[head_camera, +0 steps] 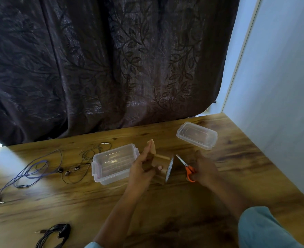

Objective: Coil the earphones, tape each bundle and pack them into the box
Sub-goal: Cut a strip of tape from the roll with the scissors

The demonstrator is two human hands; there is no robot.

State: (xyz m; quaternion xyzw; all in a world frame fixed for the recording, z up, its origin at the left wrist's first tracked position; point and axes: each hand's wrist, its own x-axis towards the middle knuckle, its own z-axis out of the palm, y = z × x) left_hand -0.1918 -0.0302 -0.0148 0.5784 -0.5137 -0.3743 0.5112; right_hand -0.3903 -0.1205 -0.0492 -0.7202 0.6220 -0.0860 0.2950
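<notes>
With your left hand gripping the brown packing-tape roll, seemingly peeling a strip, and your right hand holding orange-handled scissors, snip short and square; clear plastic box just left, uncoiled earphones beyond.

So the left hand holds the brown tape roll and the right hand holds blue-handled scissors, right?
Not quite. In the head view the scissors in the right hand have orange handles, not blue. The left hand does hold the brown tape roll.
</notes>
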